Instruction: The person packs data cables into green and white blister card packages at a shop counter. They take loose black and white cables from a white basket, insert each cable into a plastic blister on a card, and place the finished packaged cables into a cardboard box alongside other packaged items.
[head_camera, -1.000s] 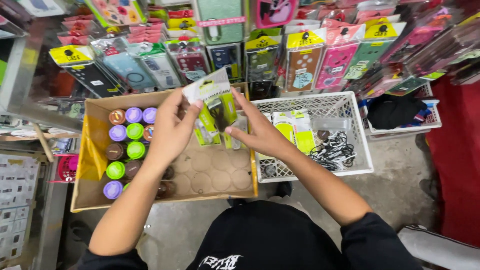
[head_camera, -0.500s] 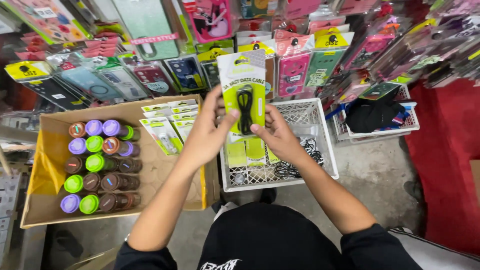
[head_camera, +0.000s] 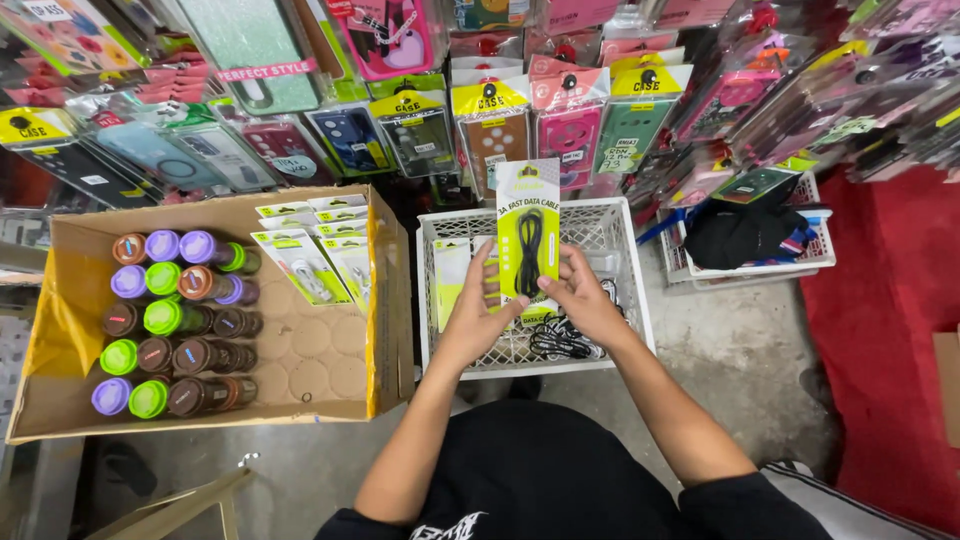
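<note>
Cable packet (head_camera: 528, 240) (green, probably sealed) held by both hands.

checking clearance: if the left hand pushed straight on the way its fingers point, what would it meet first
Likely the hanging phone cases: the left hand, on the cable pack, points up and away over the white crate; depth is unclear.

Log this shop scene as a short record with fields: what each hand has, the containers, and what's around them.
left hand: left hand grips the left edge of the cable packet
right hand: right hand grips the packet's right edge
packet: yellow-green card with a coiled black cable, held upright over the white crate
crate contents: more packets and loose black cables
cardboard box: coloured-cap bottles at left, cable packets at back
backdrop: hanging phone cases
</note>
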